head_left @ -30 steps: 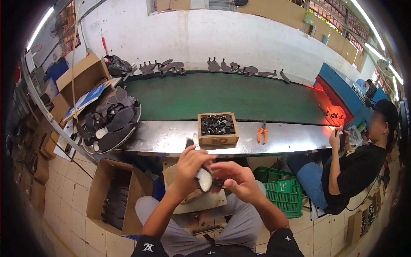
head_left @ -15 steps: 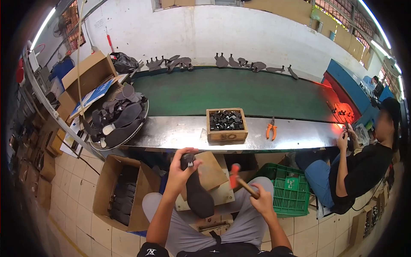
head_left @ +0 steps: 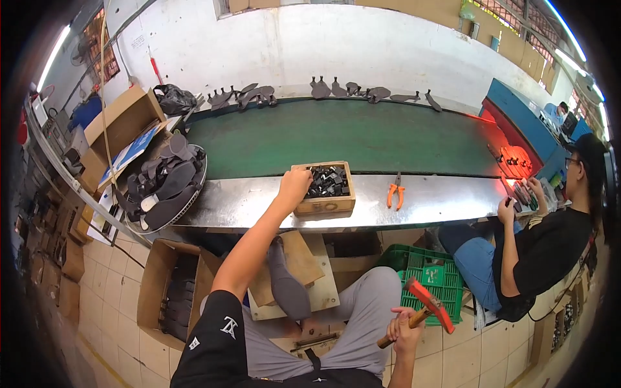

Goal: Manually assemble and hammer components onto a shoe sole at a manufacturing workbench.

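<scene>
My left hand (head_left: 295, 186) reaches forward to the left edge of a wooden box (head_left: 325, 206) full of small black pieces (head_left: 331, 182). Its fingers are curled over the rim; the fingertips and anything they pinch are hidden. Below, a dark grey shoe sole (head_left: 288, 288) lies untouched, tilted along a wooden board (head_left: 304, 260) between my knees, its far end partly behind my forearm. My right hand (head_left: 405, 328) is closed round the wooden handle of a hammer (head_left: 429, 304), raised over my right thigh with its red head up.
Orange-handled pliers (head_left: 396, 194) lie on the metal table edge (head_left: 252, 204). A wire basket of soles (head_left: 169, 181) stands left, a cardboard box of soles (head_left: 155, 284) below it. A green crate (head_left: 430, 275) is at right, beside a seated co-worker (head_left: 543, 252). Behind runs a green conveyor belt (head_left: 336, 139).
My left hand has let go of the sole, leaving it on the board, and moved forward to the wooden box. My right hand has shifted right and nearer with the hammer.
</scene>
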### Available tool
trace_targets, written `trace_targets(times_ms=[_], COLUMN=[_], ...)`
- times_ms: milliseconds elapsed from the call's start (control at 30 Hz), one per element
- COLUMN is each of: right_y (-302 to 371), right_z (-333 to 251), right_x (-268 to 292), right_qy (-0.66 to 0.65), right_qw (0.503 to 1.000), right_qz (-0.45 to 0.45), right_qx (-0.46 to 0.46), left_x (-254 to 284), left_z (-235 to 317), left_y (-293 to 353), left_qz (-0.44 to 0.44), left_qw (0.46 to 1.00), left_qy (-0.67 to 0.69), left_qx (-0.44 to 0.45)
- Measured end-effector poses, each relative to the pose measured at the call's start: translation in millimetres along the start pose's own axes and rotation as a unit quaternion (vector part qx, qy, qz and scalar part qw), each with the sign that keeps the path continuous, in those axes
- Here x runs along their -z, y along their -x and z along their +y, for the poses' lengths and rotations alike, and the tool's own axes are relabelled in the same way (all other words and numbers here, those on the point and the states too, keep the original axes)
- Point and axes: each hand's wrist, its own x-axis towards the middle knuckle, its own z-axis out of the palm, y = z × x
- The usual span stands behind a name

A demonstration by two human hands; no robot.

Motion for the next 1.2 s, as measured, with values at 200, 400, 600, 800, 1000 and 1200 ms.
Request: trace_targets(times_ms=[200,400,600,800,1000,1200], right_y=[-4,-47,-58,-54,-71,-111], right_z=[-2,-18,-46,-33,-14,16], right_x=[-3,-39,-121,-145,-153,-200], right_qy=[0.044,0.033,-0.044,0.021,0.081,0.194], right_qw=[0.999,0.992,0.979,0.966,0.964,0.945], right_qz=[-0.026,-0.116,-0.197,-0.244,-0.245,-0.262], right_qx=[0.0,0.021,-0.038,-0.086,-0.07,0.016], left_x=[36,132,159,165,148,101], left_z=[31,140,171,162,114,35], left_y=[17,92,175,215,218,204], left_qz=[0.126,0.225,0.227,0.237,0.186,0.067], left_qw=[0.991,0.951,0.94,0.948,0.965,0.949], left_qy=[0.047,0.141,0.103,0.062,0.16,0.237], left_qx=[-0.027,-0.159,-0.232,-0.204,0.093,0.197])
